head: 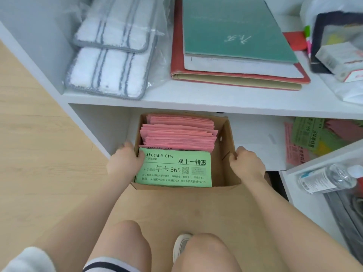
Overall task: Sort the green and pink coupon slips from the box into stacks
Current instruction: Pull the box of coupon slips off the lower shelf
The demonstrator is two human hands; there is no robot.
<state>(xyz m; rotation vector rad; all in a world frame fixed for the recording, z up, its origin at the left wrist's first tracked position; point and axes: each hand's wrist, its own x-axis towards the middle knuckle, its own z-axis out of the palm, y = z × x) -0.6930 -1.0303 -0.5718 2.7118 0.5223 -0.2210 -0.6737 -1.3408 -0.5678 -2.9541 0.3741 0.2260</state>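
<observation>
A person crouches in front of a white shelf unit (196, 101), looking down at an open cardboard box (225, 154) that sits on the floor, partly tucked into the lowest compartment. Both hands grip the box by its side walls: the left hand (123, 161) curls over the left wall with its thumb lying on the top slip inside, and the right hand (248, 163) curls over the right wall, fingers wrapped on the rim. Inside the box, a stack of green coupon slips (176, 169) fills the near end, the top one printed with dark text, and a thick pile of pink coupon slips (178, 132) sits just behind it, toward the back. To the right, in the same compartment, a loose heap of mixed slips (306, 142) in green, pink and yellow lies well apart from the box. On the shelf above rest two white striped mop pads (110, 55) in clear wrapping and a green-covered book (231, 28) stacked on a red folder (235, 77). A clear plastic bottle (326, 177) lies at lower right.
</observation>
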